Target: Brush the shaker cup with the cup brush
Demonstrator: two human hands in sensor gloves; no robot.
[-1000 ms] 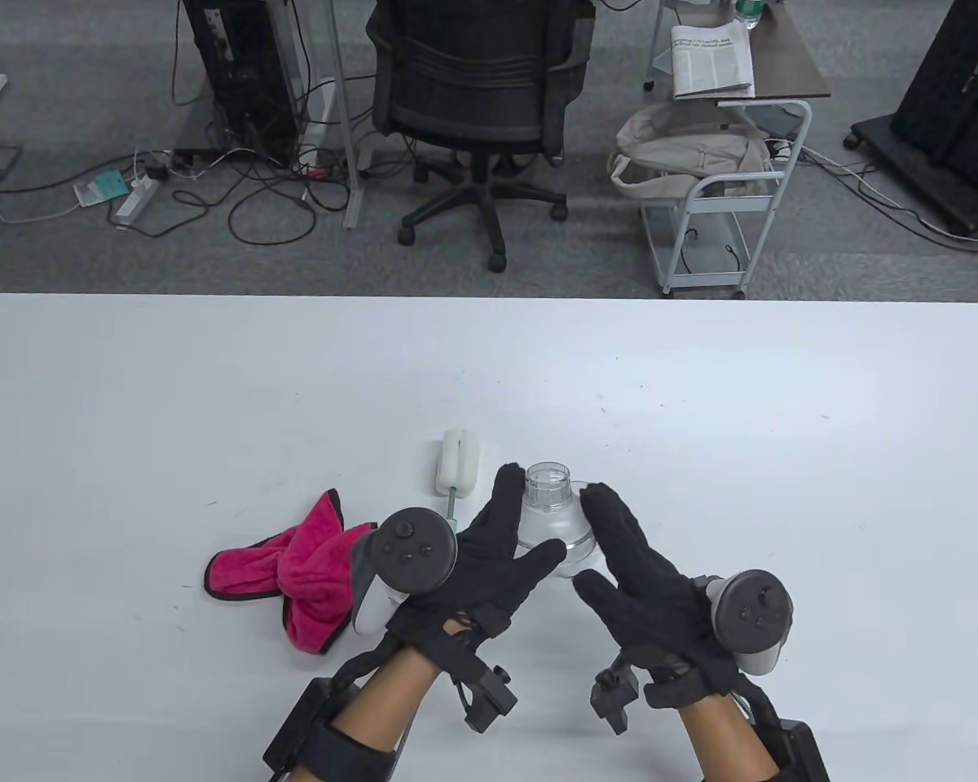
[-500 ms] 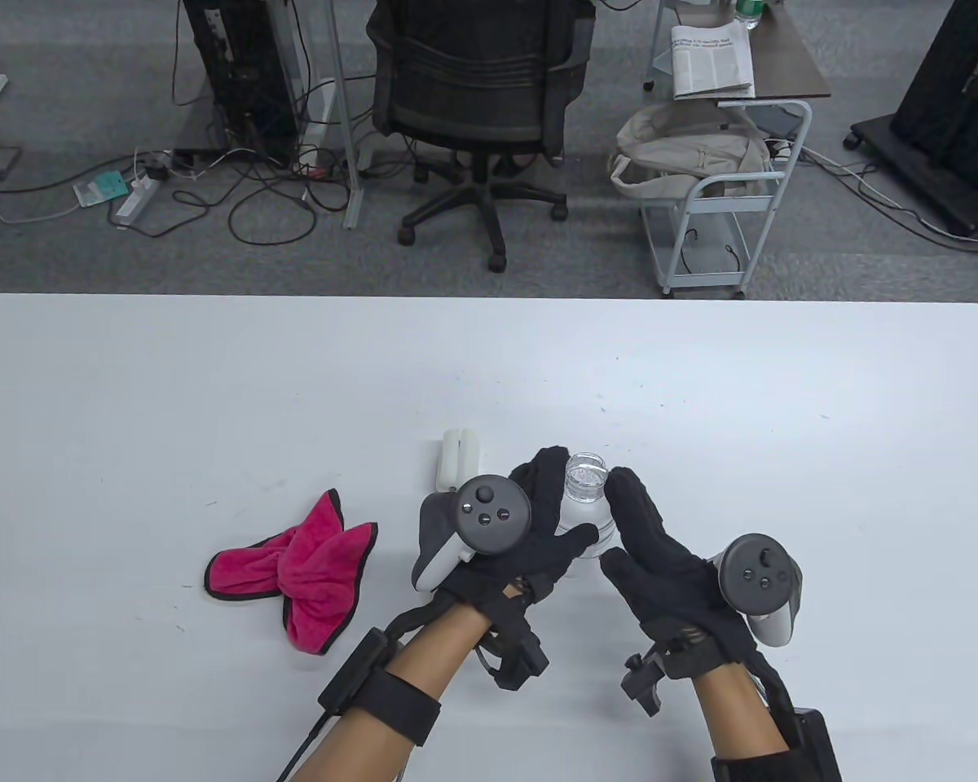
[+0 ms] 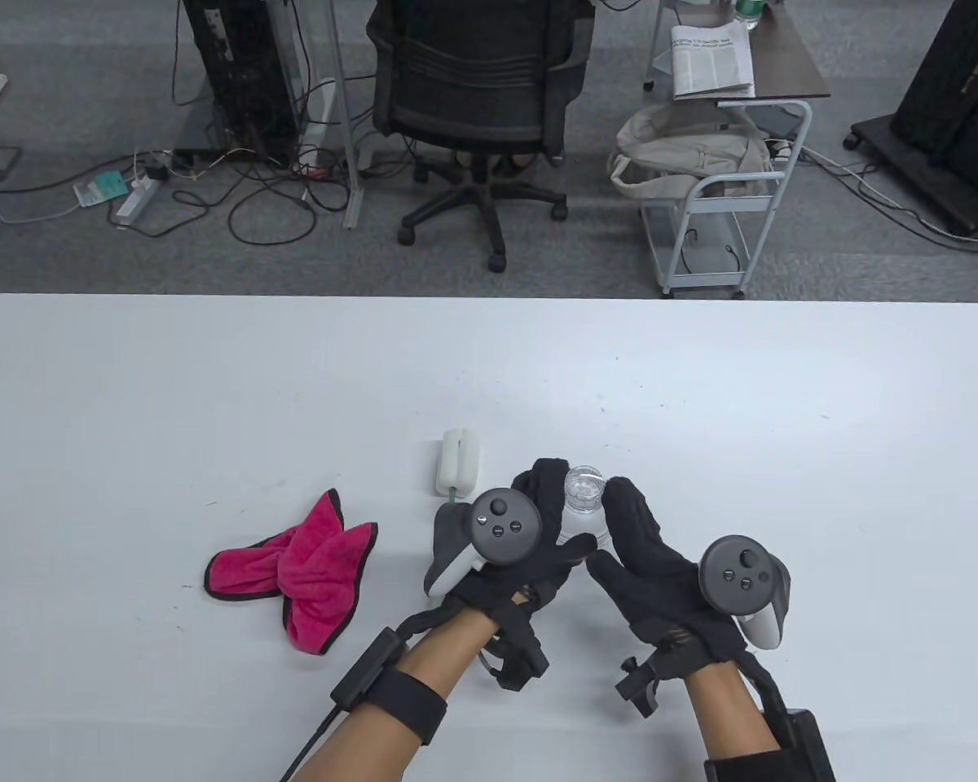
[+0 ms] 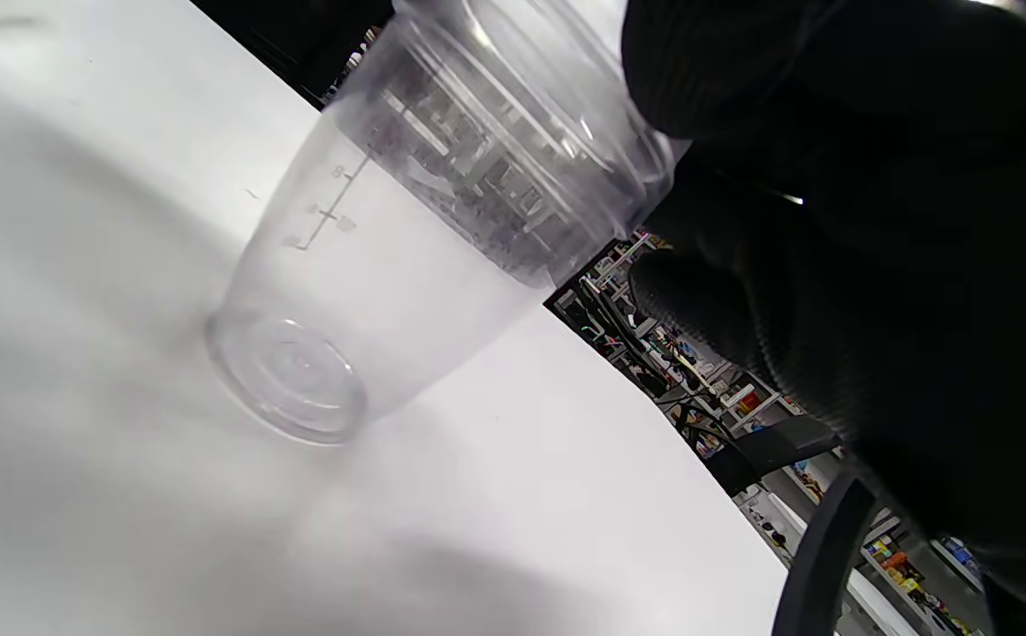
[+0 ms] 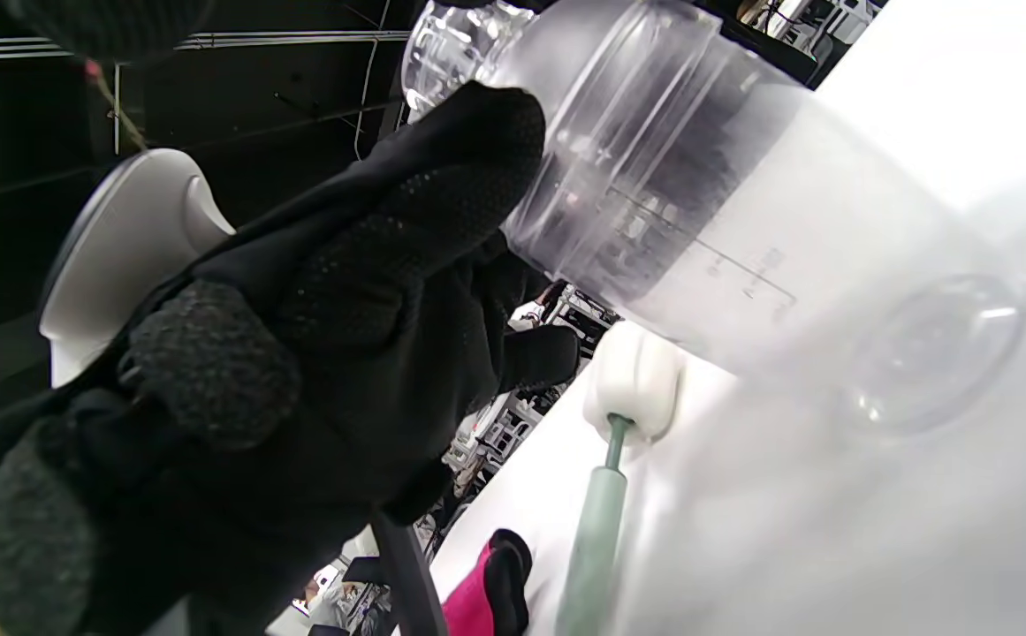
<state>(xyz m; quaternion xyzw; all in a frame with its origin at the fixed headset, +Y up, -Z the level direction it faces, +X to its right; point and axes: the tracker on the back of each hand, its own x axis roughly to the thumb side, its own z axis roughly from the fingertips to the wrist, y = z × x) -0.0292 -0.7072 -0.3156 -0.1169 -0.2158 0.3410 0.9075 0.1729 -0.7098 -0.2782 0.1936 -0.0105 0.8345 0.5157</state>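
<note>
- Near the desk's near edge, I hold the shaker cup (image 3: 583, 509) upright between left hand (image 3: 530, 538) and right hand (image 3: 648, 554), both clasping it.
- Cup brush (image 3: 459, 464) lies just left, handle pointing toward me; my left hand is nearer.

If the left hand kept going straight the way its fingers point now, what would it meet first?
Probably nothing new: the left hand already grips the clear plastic shaker cup; beyond lies bare white table, though depth is unclear.
</note>
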